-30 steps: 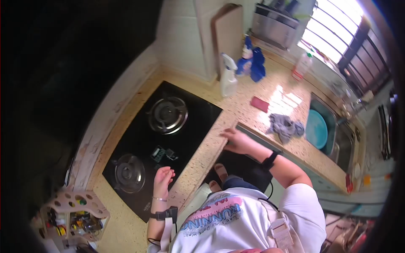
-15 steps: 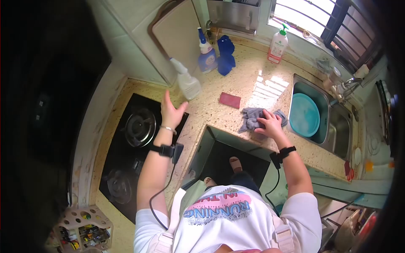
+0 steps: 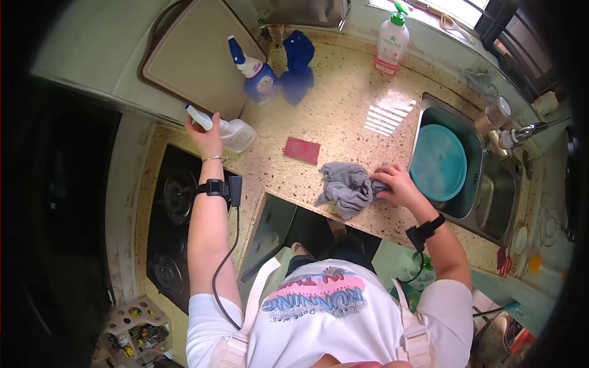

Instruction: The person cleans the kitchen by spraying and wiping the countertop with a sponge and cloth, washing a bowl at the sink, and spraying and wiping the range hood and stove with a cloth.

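Observation:
My left hand is closed around the neck and trigger head of a clear-white spray bottle, which tilts over the counter beside the stove. The fingers of my right hand are curled over the right end of a crumpled grey cloth near the counter's front edge. Between the hands, a flat dark-red scouring pad lies on the speckled counter. Farther back stand a blue spray bottle and, against it, a dark blue item whose kind I cannot make out.
The black stove is at left, and a cutting board leans on the wall. A pump bottle stands at the back. At right, a teal basin sits in the steel sink below the faucet.
My left hand has gone from spread fingers near the white spray bottle to gripping its neck, and the bottle now tilts. My right hand has shifted to the right end of the grey cloth.

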`<state>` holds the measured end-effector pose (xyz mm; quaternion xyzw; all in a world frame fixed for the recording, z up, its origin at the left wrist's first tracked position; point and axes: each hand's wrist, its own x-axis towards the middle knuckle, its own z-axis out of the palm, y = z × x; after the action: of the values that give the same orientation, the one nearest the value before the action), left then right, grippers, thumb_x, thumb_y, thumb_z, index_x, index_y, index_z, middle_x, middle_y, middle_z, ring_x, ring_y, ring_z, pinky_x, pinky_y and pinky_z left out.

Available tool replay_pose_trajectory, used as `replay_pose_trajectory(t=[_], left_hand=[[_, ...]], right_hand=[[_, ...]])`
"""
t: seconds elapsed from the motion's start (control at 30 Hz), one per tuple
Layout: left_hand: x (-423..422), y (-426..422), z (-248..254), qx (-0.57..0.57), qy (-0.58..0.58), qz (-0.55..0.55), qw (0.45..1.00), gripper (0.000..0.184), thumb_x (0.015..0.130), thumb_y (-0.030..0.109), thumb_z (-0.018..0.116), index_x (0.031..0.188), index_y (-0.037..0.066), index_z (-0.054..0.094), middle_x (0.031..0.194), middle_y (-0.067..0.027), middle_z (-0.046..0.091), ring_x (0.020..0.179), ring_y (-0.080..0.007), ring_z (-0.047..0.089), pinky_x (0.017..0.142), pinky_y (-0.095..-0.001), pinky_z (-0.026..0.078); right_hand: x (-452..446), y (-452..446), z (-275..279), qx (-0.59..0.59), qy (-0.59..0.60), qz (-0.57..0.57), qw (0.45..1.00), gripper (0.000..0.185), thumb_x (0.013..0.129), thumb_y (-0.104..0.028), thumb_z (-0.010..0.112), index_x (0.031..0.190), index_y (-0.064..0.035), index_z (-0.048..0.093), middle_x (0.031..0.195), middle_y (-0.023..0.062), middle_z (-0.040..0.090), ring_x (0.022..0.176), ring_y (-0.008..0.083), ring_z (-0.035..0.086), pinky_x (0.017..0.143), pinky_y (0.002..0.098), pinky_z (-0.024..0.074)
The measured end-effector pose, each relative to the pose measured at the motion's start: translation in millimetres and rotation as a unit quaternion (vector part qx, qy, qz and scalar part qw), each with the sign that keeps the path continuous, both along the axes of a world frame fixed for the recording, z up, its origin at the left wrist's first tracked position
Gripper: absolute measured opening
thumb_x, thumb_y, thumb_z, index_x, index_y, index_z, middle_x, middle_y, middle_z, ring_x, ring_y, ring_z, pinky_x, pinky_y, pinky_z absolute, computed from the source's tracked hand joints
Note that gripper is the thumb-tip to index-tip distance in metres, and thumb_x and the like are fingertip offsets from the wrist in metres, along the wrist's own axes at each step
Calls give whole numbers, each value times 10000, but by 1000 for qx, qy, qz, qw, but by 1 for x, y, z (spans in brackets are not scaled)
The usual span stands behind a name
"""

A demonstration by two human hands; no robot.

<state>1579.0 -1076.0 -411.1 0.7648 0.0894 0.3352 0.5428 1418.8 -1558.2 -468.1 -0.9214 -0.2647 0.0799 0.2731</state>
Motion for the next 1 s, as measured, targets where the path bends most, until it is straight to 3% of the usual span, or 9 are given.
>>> replay_pose_trajectory(t=[0.07, 0.17, 0.27, 0.4, 0.63, 0.73, 0.77, 0.87, 1.0], left_hand=[[3, -4, 8, -12, 0, -24, 1000, 738, 710, 174, 826, 1264, -33, 385, 1034, -141, 580, 915, -211, 590, 806, -319, 479], [4, -11, 14, 58, -1, -3, 998, 640, 708, 182, 828, 1180, -29, 451, 976, -123, 584, 875, -199, 581, 786, -307, 478], [10, -4, 8, 75, 26, 24, 997, 560, 731, 213, 811, 1126, -23, 491, 972, -115, 577, 860, -195, 569, 783, -314, 469], [7, 7, 1, 158, 20, 22, 987, 494, 772, 243, 774, 1105, -7, 509, 1000, -101, 566, 891, -189, 551, 809, -316, 450], [-70, -27, 76, -24, -34, -92, 995, 458, 860, 172, 677, 1238, 2, 482, 1057, -67, 564, 934, -153, 542, 860, -288, 429], [-108, -38, 108, -77, -15, -152, 985, 503, 871, 216, 667, 1277, 1, 462, 1070, -72, 570, 898, -153, 565, 847, -299, 447], [-117, -37, 110, -59, -14, -161, 985, 587, 862, 339, 668, 1292, 1, 455, 1076, -81, 581, 869, -150, 583, 818, -299, 458], [-149, -42, 120, -63, 14, -204, 977, 712, 826, 510, 654, 1286, 4, 454, 1059, -88, 605, 882, -147, 590, 827, -290, 461], [-183, -49, 123, -51, 79, -221, 971, 875, 726, 672, 649, 1250, -6, 472, 1030, -102, 616, 860, -154, 610, 770, -274, 477]], right_hand=[[6, -21, -16, 151, 90, -123, 977, 424, 799, -198, 690, 1182, -71, 564, 1110, 101, 613, 1023, 265, 562, 875, 387, 463], [5, -37, -50, 542, 232, -381, 713, 268, 967, -155, 490, 1157, 24, 552, 1056, 96, 634, 890, 168, 633, 788, 299, 525], [8, -40, -41, 656, 286, -327, 617, 291, 975, -139, 454, 1211, 19, 521, 1092, 103, 628, 971, 184, 628, 832, 312, 523], [17, -21, -7, 685, 295, -282, 604, 301, 986, -122, 382, 1230, 9, 499, 1069, 89, 619, 950, 176, 615, 859, 294, 489], [34, -15, -2, 654, 228, -255, 675, 452, 951, -182, 481, 1371, -30, 409, 1284, 119, 486, 1212, 213, 469, 1001, 323, 385], [43, -18, -14, 231, -57, -210, 948, 632, 839, -258, 652, 1401, -115, 401, 1366, 172, 402, 1306, 310, 360, 1038, 379, 341], [48, -22, -30, 133, -80, -180, 971, 759, 722, -263, 751, 1397, -190, 412, 1411, 221, 324, 1319, 394, 306, 1033, 429, 339], [60, 1, -18, -65, -74, -149, 984, 718, 743, -217, 729, 1387, -206, 411, 1376, 238, 370, 1260, 426, 363, 1022, 447, 346], [118, 5, -59, 240, -7, -178, 954, 751, 733, -182, 741, 1383, -95, 374, 1308, 232, 447, 1190, 408, 433, 1013, 449, 354]])
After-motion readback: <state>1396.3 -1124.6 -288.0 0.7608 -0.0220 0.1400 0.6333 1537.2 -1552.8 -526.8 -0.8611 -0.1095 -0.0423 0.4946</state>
